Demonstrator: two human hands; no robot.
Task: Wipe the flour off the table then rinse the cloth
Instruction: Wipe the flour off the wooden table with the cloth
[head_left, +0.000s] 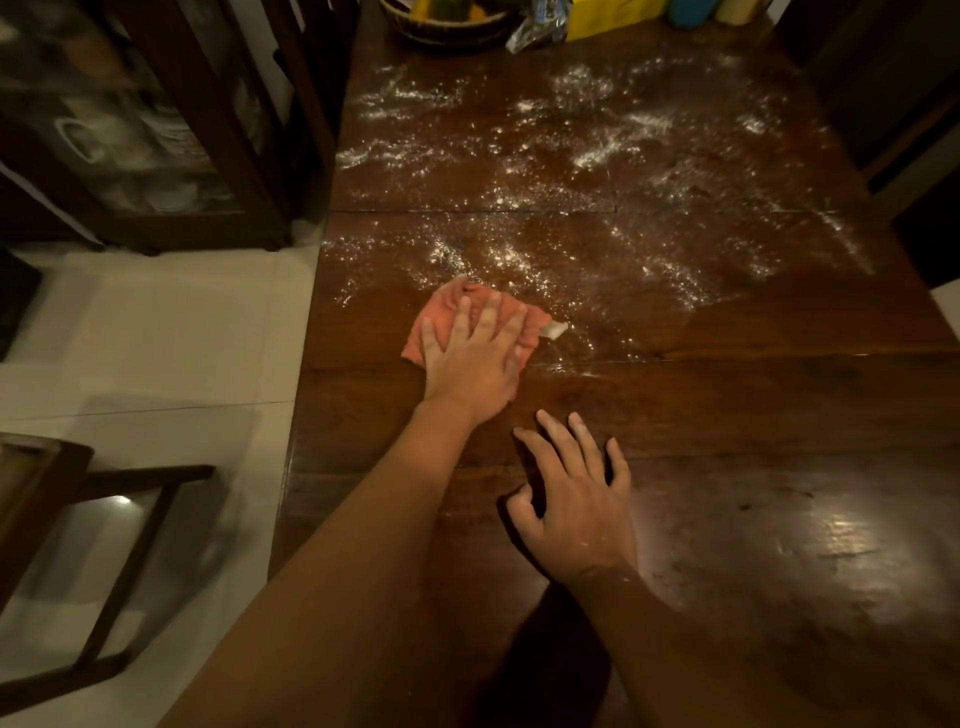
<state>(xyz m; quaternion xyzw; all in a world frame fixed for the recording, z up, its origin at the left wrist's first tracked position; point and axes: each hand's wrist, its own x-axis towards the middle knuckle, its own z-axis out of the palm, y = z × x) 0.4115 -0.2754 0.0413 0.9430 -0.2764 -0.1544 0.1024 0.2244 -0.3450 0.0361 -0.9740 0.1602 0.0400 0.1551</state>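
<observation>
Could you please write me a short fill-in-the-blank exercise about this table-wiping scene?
1. The left hand presses flat on the ____ cloth.
2. The right hand rests on the table holding ____.
3. Scattered flour lies on the ____ side of the cloth.

Missing words: pink; nothing; far

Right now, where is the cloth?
The pink cloth lies flat under the left hand, near the table's left edge, at the near fringe of the flour.

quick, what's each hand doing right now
Left hand: open, palm pressed flat on the pink cloth on the table.
Right hand: open, fingers spread, holding nothing, resting on bare wood.
</observation>
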